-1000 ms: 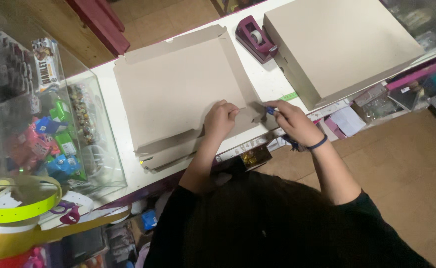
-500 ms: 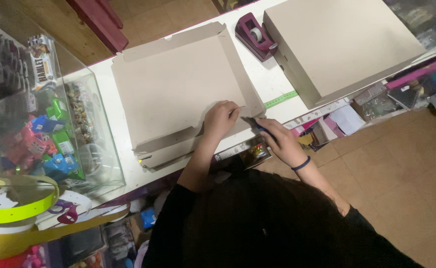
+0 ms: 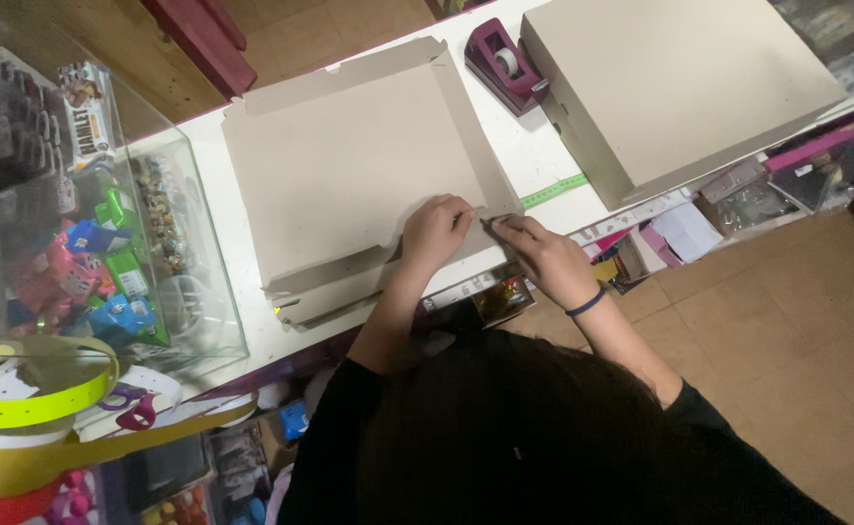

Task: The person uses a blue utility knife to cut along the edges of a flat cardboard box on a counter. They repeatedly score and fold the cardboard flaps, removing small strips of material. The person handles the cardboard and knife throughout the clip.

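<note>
Pressing down on the flat cardboard sheet (image 3: 349,165) at its 5 o'clock corner, the left hand (image 3: 434,231) is lying with fingers curled on it. The right hand (image 3: 534,255) is pinching the same corner's edge, grip narrow. Sheet is lying on the white bench (image 3: 534,156), tape dispenser (image 3: 505,66) at 1 o'clock, closed cardboard box (image 3: 679,83) beyond.

The person wears a black top whose sleeves stop near the elbows, leaving both forearms bare. A thin dark band circles the wrist of the right hand (image 3: 543,261). The left hand (image 3: 434,231) wears nothing.
</note>
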